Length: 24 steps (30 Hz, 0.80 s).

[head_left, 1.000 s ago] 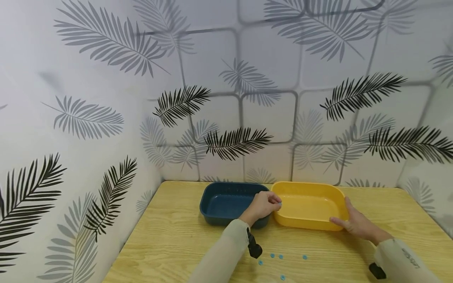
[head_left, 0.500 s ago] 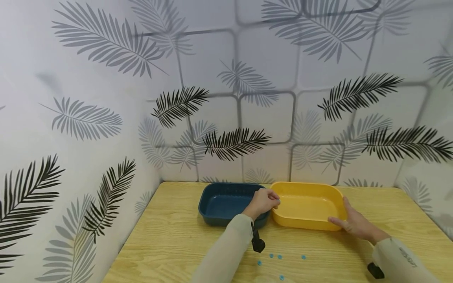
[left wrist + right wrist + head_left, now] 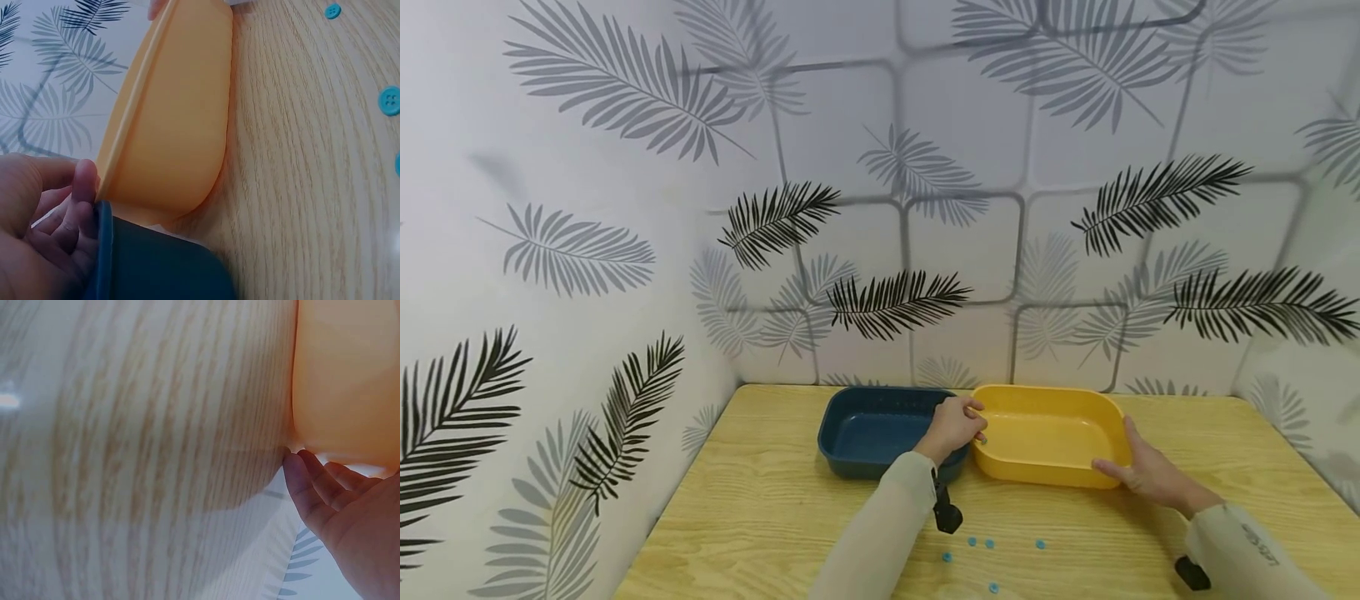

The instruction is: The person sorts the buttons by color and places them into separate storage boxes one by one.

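My left hand is over the meeting ends of a dark blue bin and a yellow bin. A tiny bluish spot at its fingertips looks like a button pinched there; the left wrist view hides it. In that view the left hand lies along the rims, a fingertip touching the yellow bin. My right hand holds the yellow bin's right end, thumb over the rim. In the right wrist view, fingers of the right hand lie against its outer wall. Several blue buttons lie on the table.
Both bins stand side by side near the back edge of the wooden table. Behind them rises a leaf-patterned wall. Among the loose buttons, one four-hole button shows clearly in the left wrist view.
My left hand has shifted slightly left, and its fingers have parted a little, with the bluish spot now lower at the fingertips. The right hand keeps its place on the yellow bin.
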Motion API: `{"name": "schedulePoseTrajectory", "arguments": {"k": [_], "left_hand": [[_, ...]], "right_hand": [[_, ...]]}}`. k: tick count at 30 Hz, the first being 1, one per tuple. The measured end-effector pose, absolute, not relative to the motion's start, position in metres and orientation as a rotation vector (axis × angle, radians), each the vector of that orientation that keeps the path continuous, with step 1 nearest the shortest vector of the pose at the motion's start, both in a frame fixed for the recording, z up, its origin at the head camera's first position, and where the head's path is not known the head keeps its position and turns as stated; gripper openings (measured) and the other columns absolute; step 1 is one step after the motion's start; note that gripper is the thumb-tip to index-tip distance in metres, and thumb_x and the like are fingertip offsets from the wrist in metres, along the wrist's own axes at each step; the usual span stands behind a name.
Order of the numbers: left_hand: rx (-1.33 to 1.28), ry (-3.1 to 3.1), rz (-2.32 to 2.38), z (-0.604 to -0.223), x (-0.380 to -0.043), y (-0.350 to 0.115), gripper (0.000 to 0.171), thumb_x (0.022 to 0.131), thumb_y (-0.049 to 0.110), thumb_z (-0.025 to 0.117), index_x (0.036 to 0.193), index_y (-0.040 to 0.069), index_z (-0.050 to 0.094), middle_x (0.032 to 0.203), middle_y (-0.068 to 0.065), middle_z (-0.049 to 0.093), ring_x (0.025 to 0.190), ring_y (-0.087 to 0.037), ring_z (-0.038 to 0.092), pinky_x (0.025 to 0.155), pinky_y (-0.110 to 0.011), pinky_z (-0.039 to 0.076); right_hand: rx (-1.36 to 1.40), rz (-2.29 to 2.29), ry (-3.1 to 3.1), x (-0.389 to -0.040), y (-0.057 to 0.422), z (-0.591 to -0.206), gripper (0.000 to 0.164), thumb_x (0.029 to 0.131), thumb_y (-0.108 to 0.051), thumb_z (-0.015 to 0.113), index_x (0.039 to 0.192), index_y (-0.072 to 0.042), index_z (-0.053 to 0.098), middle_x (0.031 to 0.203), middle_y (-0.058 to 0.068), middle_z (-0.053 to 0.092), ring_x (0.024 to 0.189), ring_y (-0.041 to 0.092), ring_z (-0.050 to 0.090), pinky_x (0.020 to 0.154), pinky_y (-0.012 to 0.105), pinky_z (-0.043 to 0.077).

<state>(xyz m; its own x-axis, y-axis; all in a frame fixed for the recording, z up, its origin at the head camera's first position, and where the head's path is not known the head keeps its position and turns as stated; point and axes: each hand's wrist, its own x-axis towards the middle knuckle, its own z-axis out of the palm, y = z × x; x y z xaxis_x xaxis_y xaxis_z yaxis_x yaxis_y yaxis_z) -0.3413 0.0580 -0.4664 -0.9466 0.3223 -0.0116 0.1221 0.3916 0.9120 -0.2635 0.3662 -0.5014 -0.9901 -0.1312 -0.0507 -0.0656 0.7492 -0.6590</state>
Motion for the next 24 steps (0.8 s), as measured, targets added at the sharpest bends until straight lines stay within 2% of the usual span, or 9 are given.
{"name": "schedulePoseTrajectory", "arguments": {"k": [3, 6, 16, 17, 22, 23, 24], "left_hand": [[0.429, 2.434, 1.599, -0.463, -0.339, 0.054, 0.024, 0.09, 0.006, 0.062, 0.114, 0.001, 0.062, 0.082, -0.002, 0.063, 0.074, -0.026, 0.068, 0.065, -0.028, 0.053], [0.486, 2.423, 1.556, -0.458, -0.334, 0.048, 0.024, 0.091, 0.007, 0.062, 0.113, 0.0, 0.062, 0.082, -0.002, 0.064, 0.076, -0.025, 0.068, 0.066, -0.029, 0.053], [0.797, 2.392, 1.252, -0.45, -0.306, 0.021, 0.021, 0.09, 0.013, 0.066, 0.109, 0.005, 0.065, 0.089, 0.005, 0.065, 0.079, -0.007, 0.06, 0.07, -0.023, 0.049], [0.833, 2.389, 1.227, -0.45, -0.302, 0.018, 0.02, 0.09, 0.014, 0.066, 0.108, 0.006, 0.065, 0.089, 0.006, 0.065, 0.08, -0.005, 0.059, 0.08, -0.025, 0.047], [1.005, 2.334, 1.104, -0.454, -0.287, 0.003, 0.019, 0.09, 0.013, 0.066, 0.107, 0.005, 0.067, 0.089, 0.009, 0.065, 0.081, 0.0, 0.058, 0.082, -0.023, 0.047], [1.035, 2.308, 1.079, -0.455, -0.285, 0.0, 0.019, 0.09, 0.013, 0.067, 0.107, 0.004, 0.067, 0.089, 0.008, 0.065, 0.08, 0.0, 0.058, 0.081, -0.022, 0.047], [1.058, 2.281, 1.059, -0.457, -0.283, -0.002, 0.019, 0.089, 0.012, 0.067, 0.107, 0.003, 0.067, 0.089, 0.007, 0.065, 0.079, 0.0, 0.058, 0.071, -0.019, 0.048]], "right_hand": [[-0.164, -1.072, 2.855, -0.264, 0.366, -0.502, 0.106, 0.093, -0.041, 0.059, 0.14, 0.015, -0.018, 0.139, 0.049, 0.001, 0.124, 0.063, 0.013, 0.098, 0.069, 0.015], [-0.161, -1.075, 2.855, -0.265, 0.366, -0.503, 0.107, 0.092, -0.041, 0.059, 0.14, 0.015, -0.018, 0.138, 0.049, 0.001, 0.124, 0.064, 0.013, 0.098, 0.069, 0.015], [-0.152, -1.063, 2.842, -0.265, 0.366, -0.501, 0.107, 0.093, -0.042, 0.058, 0.139, 0.015, -0.02, 0.138, 0.049, 0.001, 0.124, 0.063, 0.013, 0.098, 0.069, 0.015], [-0.149, -1.061, 2.839, -0.265, 0.366, -0.501, 0.107, 0.093, -0.042, 0.058, 0.139, 0.015, -0.02, 0.138, 0.049, 0.001, 0.124, 0.063, 0.013, 0.098, 0.069, 0.015], [-0.149, -1.057, 2.843, -0.264, 0.365, -0.501, 0.107, 0.093, -0.042, 0.058, 0.139, 0.015, -0.02, 0.138, 0.049, 0.001, 0.124, 0.063, 0.013, 0.098, 0.069, 0.015], [-0.151, -1.052, 2.845, -0.264, 0.365, -0.501, 0.107, 0.093, -0.042, 0.058, 0.139, 0.015, -0.02, 0.138, 0.049, 0.001, 0.124, 0.063, 0.014, 0.098, 0.069, 0.015], [-0.151, -1.053, 2.844, -0.264, 0.365, -0.501, 0.107, 0.093, -0.042, 0.058, 0.139, 0.015, -0.02, 0.138, 0.049, 0.001, 0.124, 0.063, 0.013, 0.098, 0.069, 0.015]]}}
